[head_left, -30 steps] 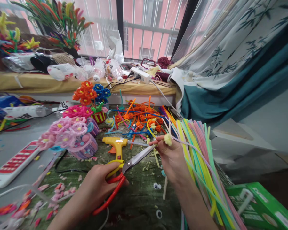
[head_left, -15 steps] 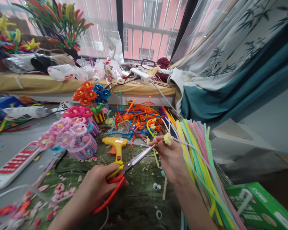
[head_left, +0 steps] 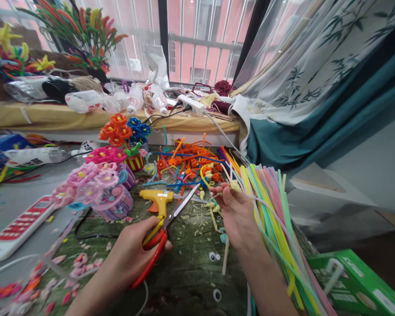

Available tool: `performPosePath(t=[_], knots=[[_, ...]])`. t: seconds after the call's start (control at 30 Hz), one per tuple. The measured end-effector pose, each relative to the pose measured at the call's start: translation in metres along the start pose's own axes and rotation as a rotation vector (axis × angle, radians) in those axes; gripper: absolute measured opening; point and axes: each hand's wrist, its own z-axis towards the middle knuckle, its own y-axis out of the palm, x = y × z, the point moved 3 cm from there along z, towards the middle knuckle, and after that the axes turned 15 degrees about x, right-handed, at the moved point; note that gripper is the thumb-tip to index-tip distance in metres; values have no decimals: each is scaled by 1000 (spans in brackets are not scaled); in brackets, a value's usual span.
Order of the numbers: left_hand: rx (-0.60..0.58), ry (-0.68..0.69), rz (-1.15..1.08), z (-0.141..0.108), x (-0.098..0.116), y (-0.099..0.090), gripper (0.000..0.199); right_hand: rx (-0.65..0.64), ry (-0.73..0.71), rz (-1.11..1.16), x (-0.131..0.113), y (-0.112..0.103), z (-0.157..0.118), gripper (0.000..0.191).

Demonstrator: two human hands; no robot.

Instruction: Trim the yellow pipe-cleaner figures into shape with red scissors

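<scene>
My left hand (head_left: 134, 245) is wrapped round the red and yellow handles of the scissors (head_left: 181, 210), whose closed-looking blades point up and to the right. Their tip is a little left of my right hand (head_left: 235, 210), with a gap between. In my right hand a small pale yellow fuzzy piece (head_left: 235, 186) is pinched between thumb and fingers. Behind the scissors lies a yellow glue gun (head_left: 158, 197). Pale yellow clippings (head_left: 197, 224) are scattered on the dark green table surface (head_left: 181, 281) below the blades.
Pipe cleaners (head_left: 273, 210) lie in a long bundle at the right, beside a green box (head_left: 358, 281). Orange pieces (head_left: 191, 162) are heaped at the back. Fuzzy flower pots (head_left: 113, 202) and a white-red calculator-like device (head_left: 19, 228) are at the left; googly eyes (head_left: 217, 295) lie in front.
The scissors have moved left and down, away from my right hand. My right hand has turned slightly, and the yellow piece has shifted a little to the right.
</scene>
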Motion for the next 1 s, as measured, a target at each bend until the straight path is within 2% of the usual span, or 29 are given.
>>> performPosePath(t=[0.17,0.4,0.5,0.7,1.0], knots=[[-38,23,91,0,-3,6,15,24,1,-15,3,-1,0,25],[-93,5,133,-2,-8,7,12,9,86,1,3,2,-2,26],[-58,33,131,-4,-8,7,14,13,89,0,3,2,-2,26],[126,155,94,-2,-10,4,19,17,129,30,4,2,-3,27],[53,254,49,-9,-8,12,33,0,117,-6,1,4,-7,25]])
